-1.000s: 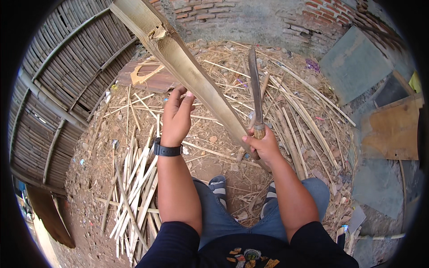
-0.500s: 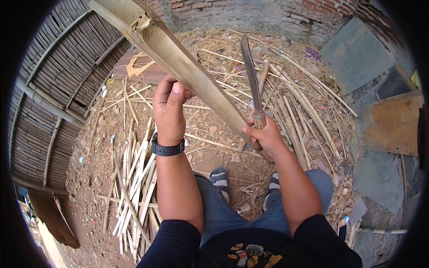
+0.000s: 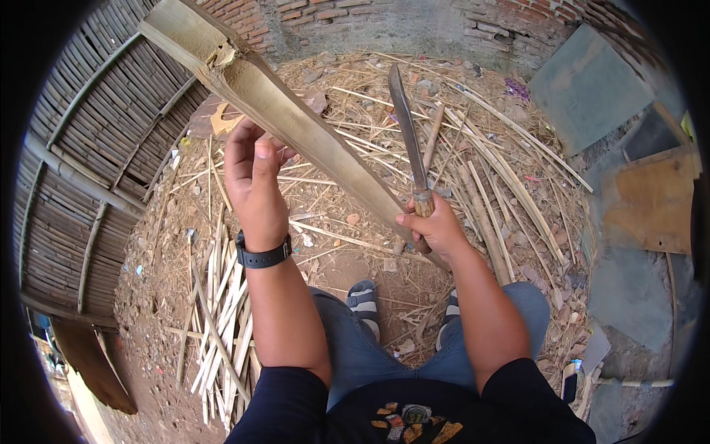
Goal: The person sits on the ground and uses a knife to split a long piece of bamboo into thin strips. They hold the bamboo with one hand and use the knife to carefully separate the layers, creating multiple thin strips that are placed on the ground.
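Observation:
A split length of bamboo (image 3: 296,115) slants from the upper left down to my right hand, its hollow side showing and a broken node near the upper end. My right hand (image 3: 438,226) grips the wooden handle of a machete (image 3: 408,126), blade pointing up, and its thumb presses on the lower end of the bamboo. My left hand (image 3: 257,177), with a dark watch (image 3: 263,255) on the wrist, is beside the bamboo's left edge. Its fingers are loosely curled and apart, with nothing seen in them; some fingertips are close to the bamboo, and whether they touch it I cannot tell.
Pale bamboo strips (image 3: 222,318) lie piled at the left of my feet. More strips (image 3: 510,177) and poles (image 3: 484,214) lie ahead on the littered ground. A bamboo-slat wall (image 3: 81,170) stands left, a brick wall (image 3: 355,29) ahead, and grey sheets (image 3: 592,89) lean at right.
My left hand has moved left, away from the middle of the bamboo. The bamboo and the machete have tilted a little to the left, with my right hand still gripping.

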`<action>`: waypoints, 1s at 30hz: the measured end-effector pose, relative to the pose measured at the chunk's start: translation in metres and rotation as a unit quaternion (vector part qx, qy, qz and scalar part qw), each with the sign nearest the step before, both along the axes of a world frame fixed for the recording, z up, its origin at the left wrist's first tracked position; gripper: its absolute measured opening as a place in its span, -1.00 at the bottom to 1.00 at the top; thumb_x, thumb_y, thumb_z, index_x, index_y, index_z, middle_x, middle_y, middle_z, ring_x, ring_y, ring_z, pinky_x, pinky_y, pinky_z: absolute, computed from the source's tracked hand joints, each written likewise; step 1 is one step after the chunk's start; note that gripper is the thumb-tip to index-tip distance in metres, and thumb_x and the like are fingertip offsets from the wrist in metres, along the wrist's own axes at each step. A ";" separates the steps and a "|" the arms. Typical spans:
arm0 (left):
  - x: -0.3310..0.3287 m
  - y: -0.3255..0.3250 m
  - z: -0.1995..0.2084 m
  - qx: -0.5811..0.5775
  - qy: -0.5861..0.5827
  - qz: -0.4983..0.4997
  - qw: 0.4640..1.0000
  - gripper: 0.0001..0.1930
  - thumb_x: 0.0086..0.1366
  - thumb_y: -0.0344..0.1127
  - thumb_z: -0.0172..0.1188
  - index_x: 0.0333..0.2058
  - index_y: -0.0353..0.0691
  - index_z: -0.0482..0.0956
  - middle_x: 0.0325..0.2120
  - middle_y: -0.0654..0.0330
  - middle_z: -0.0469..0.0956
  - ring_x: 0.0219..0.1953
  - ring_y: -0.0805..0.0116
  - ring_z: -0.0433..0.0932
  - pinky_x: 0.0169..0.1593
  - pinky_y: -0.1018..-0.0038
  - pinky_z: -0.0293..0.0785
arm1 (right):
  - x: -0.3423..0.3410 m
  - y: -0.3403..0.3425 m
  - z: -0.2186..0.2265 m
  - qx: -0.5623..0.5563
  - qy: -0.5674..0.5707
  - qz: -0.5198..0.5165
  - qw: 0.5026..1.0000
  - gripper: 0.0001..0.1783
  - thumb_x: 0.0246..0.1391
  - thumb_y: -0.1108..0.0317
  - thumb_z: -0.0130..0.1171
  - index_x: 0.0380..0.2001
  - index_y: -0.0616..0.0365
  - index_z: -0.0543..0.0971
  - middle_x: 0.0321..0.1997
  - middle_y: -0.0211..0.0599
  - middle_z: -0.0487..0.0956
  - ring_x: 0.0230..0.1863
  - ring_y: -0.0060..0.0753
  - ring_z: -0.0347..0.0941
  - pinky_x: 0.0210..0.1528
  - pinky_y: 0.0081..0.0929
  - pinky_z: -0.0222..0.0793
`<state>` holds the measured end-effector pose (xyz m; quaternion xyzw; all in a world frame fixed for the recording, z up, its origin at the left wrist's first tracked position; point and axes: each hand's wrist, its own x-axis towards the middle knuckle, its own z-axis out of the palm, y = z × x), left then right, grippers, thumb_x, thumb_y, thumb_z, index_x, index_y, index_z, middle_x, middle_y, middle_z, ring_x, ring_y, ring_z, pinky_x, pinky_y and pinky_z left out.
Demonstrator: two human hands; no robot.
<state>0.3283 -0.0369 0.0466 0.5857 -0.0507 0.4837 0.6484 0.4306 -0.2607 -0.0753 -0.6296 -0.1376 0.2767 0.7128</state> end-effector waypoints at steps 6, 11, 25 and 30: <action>-0.036 0.015 0.113 -0.045 -0.051 -0.008 0.998 -0.26 0.40 0.21 -0.12 0.22 -0.43 0.24 0.13 -0.05 0.40 0.12 0.11 0.45 0.17 0.21 0.40 | -0.003 0.003 0.002 -0.010 -0.003 0.038 0.999 -0.58 -0.08 0.42 0.45 -0.24 0.12 0.40 -0.37 -0.41 0.50 -0.62 -0.69 0.33 -0.59 -0.64 0.25; -0.029 0.034 0.184 0.024 -0.046 -0.432 0.900 -0.16 0.39 0.28 -0.22 0.22 -0.53 0.18 0.13 -0.24 0.36 0.16 -0.21 0.39 0.25 0.00 0.31 | -0.008 -0.009 0.011 -0.016 -0.001 0.053 0.998 -0.58 -0.12 0.47 0.46 -0.24 0.11 0.42 -0.34 -0.46 0.48 -0.60 -0.66 0.33 -0.56 -0.65 0.26; -0.096 0.010 0.285 0.187 0.007 -0.034 0.982 -0.66 0.42 -0.28 -0.27 -0.04 -0.45 0.31 -0.26 0.02 0.39 -0.32 0.21 0.36 -0.09 0.26 0.38 | 0.012 -0.053 0.039 -0.043 -0.102 0.016 0.994 -0.41 0.03 0.13 0.41 -0.02 0.31 0.45 -0.48 -0.43 0.50 -0.64 -0.67 0.32 -0.61 -0.61 0.27; -0.092 0.028 0.281 0.218 -0.035 -0.197 0.955 -0.65 0.29 -0.44 -0.23 -0.01 -0.50 0.32 -0.17 -0.08 0.45 -0.21 0.11 0.43 -0.01 0.14 0.42 | 0.008 -0.058 0.055 -0.027 -0.139 -0.011 0.990 -0.40 0.05 0.09 0.39 -0.02 0.34 0.46 -0.46 -0.38 0.53 -0.63 -0.64 0.34 -0.61 -0.61 0.28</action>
